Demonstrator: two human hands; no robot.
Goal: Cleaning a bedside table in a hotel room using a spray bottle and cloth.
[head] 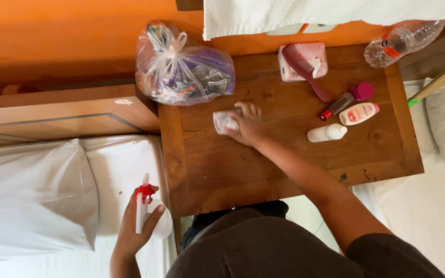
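Note:
My right hand (248,125) presses a crumpled white cloth (224,122) flat against the wooden bedside table (222,170), near its left-middle part. My left hand (136,229) is off the table's left side, over the bed, gripping a white spray bottle (148,216) with a red trigger, held upright.
A tied clear plastic bag (184,64) of small items sits at the table's back left corner. At the back right lie a pink pack with a comb (305,62), small bottles (359,113) and a white tube (327,133). A clear water bottle (400,41) lies at the far right. Beds with white pillows (29,198) flank the table.

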